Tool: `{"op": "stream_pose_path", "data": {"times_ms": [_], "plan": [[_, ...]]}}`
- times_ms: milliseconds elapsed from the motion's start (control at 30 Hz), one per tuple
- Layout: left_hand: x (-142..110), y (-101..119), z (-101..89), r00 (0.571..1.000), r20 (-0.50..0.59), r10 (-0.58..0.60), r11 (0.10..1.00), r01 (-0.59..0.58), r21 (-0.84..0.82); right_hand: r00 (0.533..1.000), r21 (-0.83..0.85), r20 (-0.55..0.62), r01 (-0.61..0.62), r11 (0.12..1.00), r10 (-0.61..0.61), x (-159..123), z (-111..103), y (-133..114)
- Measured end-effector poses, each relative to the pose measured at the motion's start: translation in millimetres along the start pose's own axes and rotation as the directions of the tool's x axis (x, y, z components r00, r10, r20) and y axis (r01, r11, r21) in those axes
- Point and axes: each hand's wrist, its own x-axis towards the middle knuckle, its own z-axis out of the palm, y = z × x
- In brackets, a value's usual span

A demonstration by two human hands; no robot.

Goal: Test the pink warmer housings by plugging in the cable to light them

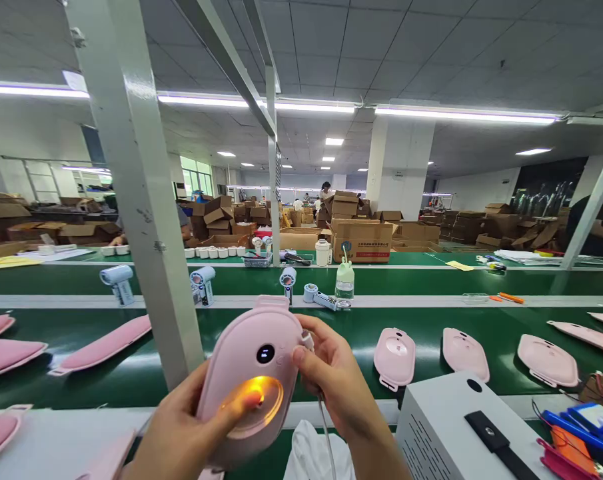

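A pink oval device (pixel 241 347) with a small dark lit display (pixel 266 354) is held up in front of me. My left hand (pixel 191 413) grips it from the lower left, its thumb lying over a round recess that glows orange. At the upper right edge of the device, my right hand (pixel 331 373) pinches the white plug (pixel 307 341) of a cable between thumb and fingers. The plug meets the device's rim; how deep it sits cannot be seen. From there the white cable (pixel 326 427) hangs down past my right wrist.
Similar pink devices (pixel 395 357) lie along the green conveyor belt (pixel 341 333) on both sides. A grey post (pixel 136 167) rises at left. A white metal box (pixel 461 427) stands at lower right, beside blue-handled tools (pixel 576 427). Handheld fans (pixel 288 280) and a bottle (pixel 345 280) stand beyond.
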Motion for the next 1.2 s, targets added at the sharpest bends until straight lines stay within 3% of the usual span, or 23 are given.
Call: {"op": "stream_pose_path", "data": {"times_ms": [67,167,367,467,567,700,833,1000,1100,1200], "plan": [[10.1,2.1,8.8,0.998,0.063,0.021,1.000,-0.022,0.003,0.995,-0.010,-0.102,-0.024,1.000,0.023,3.1,-4.4,1.9],[28.7,-2.6,18.9,0.969,0.207,0.135,0.984,-0.156,0.089,0.982,-0.037,-0.186,-0.022,0.999,0.015,8.9,-13.5,3.7],[92.3,-36.2,49.3,0.806,0.546,0.229,0.957,-0.288,0.024,0.919,-0.085,-0.385,0.052,0.995,-0.081,17.9,-38.6,2.1],[120.7,-68.2,78.1,0.789,0.564,0.244,0.919,-0.373,0.125,0.844,-0.149,-0.513,0.088,0.985,-0.153,21.4,-55.2,2.5],[131.9,-102.0,104.6,0.758,0.602,0.252,0.811,-0.505,0.296,0.767,-0.223,-0.605,0.097,0.970,-0.216,25.4,-71.3,8.8],[131.6,-119.3,117.8,0.765,0.589,0.262,0.674,-0.582,0.456,0.713,-0.293,-0.652,0.074,0.953,-0.256,30.4,-89.3,26.1],[136.1,-92.3,102.1,0.824,0.479,0.304,0.650,-0.547,0.528,0.718,-0.324,-0.653,0.024,0.946,-0.242,32.3,-103.4,45.5],[136.9,-31.1,54.0,0.916,0.240,0.322,0.753,-0.401,0.522,0.720,-0.339,-0.660,-0.032,0.940,-0.214,32.7,-114.3,61.4],[118.0,-3.6,16.4,0.934,0.121,0.335,0.849,-0.355,0.392,0.717,-0.337,-0.671,-0.066,0.939,-0.190,33.3,-120.0,64.0],[87.4,2.0,-14.3,0.962,0.049,0.269,0.933,-0.273,0.233,0.708,-0.326,-0.686,-0.098,0.940,-0.164,33.3,-124.9,62.8]]}}
